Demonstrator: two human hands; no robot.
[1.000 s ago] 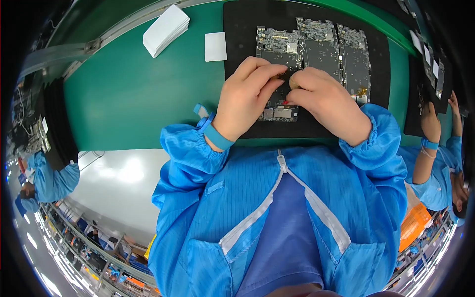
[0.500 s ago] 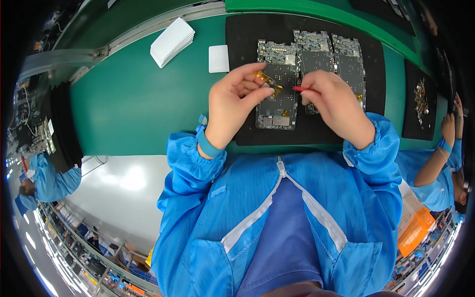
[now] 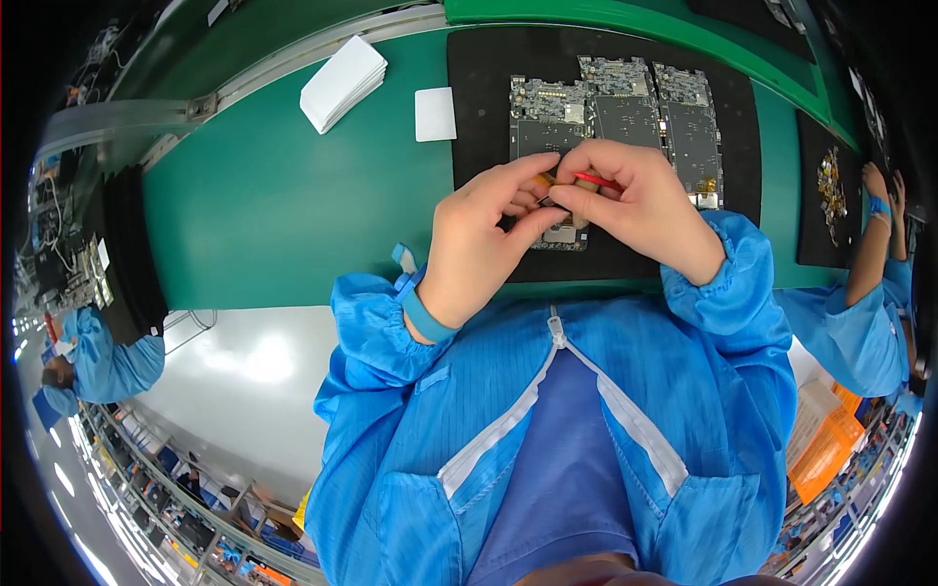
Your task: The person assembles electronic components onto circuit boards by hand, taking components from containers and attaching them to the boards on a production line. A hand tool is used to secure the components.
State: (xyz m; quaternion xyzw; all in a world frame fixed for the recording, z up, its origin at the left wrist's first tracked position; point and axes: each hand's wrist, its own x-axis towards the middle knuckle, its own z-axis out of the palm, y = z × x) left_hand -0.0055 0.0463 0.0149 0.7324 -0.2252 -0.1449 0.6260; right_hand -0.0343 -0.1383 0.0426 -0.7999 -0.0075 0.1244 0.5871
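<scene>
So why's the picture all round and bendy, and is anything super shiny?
Head view: the wide fisheye lens curves straight edges like the green rail, and the corners go black; head view: bright glare whitens the pale floor at lower left; head view: the circuit boards look fairly clear, but their tiniest parts are too small to make out.

The wide head view looks down on the nearby hands (image 3: pixel 477 223).
</scene>
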